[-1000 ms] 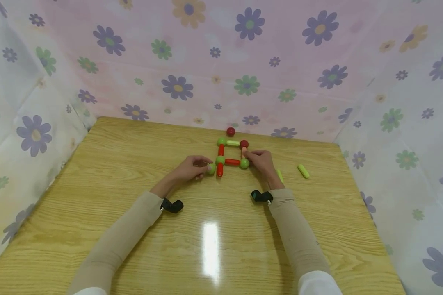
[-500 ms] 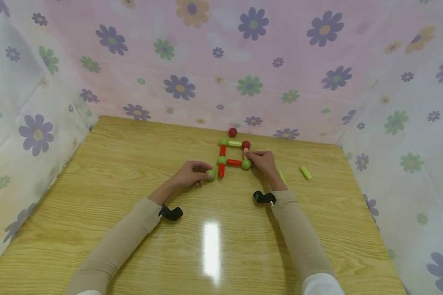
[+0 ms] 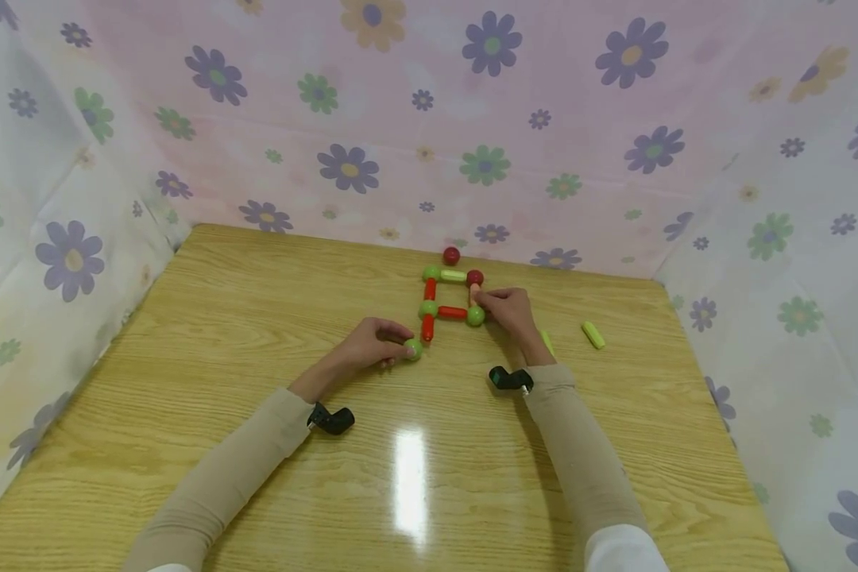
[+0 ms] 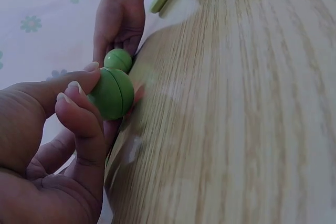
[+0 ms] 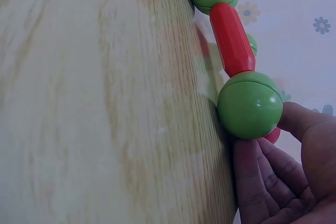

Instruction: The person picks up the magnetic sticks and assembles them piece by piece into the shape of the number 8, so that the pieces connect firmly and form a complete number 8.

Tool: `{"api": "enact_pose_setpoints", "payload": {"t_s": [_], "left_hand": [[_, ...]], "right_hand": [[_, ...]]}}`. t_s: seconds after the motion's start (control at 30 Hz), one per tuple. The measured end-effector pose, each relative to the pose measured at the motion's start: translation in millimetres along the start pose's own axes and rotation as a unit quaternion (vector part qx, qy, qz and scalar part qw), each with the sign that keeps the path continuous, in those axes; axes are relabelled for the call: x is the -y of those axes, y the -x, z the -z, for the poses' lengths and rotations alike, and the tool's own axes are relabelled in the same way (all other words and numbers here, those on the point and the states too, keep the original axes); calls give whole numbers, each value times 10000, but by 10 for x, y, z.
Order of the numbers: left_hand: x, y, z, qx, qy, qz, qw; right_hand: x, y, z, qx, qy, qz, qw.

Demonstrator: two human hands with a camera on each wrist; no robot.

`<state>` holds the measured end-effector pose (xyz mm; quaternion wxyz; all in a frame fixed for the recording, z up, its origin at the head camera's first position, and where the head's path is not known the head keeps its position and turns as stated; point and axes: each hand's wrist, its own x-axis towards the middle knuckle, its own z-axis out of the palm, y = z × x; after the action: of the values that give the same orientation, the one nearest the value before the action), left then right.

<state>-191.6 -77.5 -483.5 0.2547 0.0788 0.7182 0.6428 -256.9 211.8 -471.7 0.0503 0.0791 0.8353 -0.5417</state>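
My left hand (image 3: 370,345) pinches a loose green ball (image 3: 415,349) between thumb and fingers, right beside the lower end of a red rod (image 3: 427,327). Whether ball and rod touch, I cannot tell. That rod sticks out toward me from a square of balls and rods lying on the table. The square has green balls at three corners, among them the near right green ball (image 5: 250,105), and a dark red ball (image 3: 475,278) at the far right. On its right side, my right hand (image 3: 512,316) grips an orange-pink rod (image 3: 474,294), partly hidden by the fingers.
A loose dark red ball (image 3: 451,256) lies behind the square, near the flowered cloth backdrop (image 3: 372,210). To the right is a yellow-green rod (image 3: 593,335); another yellow-green rod (image 3: 547,342) is partly covered by the right wrist.
My left hand has drawn the green ball toward me from beside the square, then slightly right to the red rod's lower end. The right hand keeps its hold on the orange-pink rod.
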Motion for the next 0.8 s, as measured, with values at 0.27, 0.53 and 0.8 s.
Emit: {"api": "enact_pose_setpoints", "payload": {"t_s": [0.27, 0.53, 0.8], "left_hand": [[-3, 14, -73, 31, 120, 40, 9999], [5, 7, -130, 37, 95, -215, 9997], [-7, 0, -149, 8, 113, -361, 9993]], "right_hand": [[-11, -46, -6, 89, -69, -39, 9999], [-48, -59, 9, 170, 46, -83, 9998], [-75, -86, 9, 225, -14, -130, 9997]]}}
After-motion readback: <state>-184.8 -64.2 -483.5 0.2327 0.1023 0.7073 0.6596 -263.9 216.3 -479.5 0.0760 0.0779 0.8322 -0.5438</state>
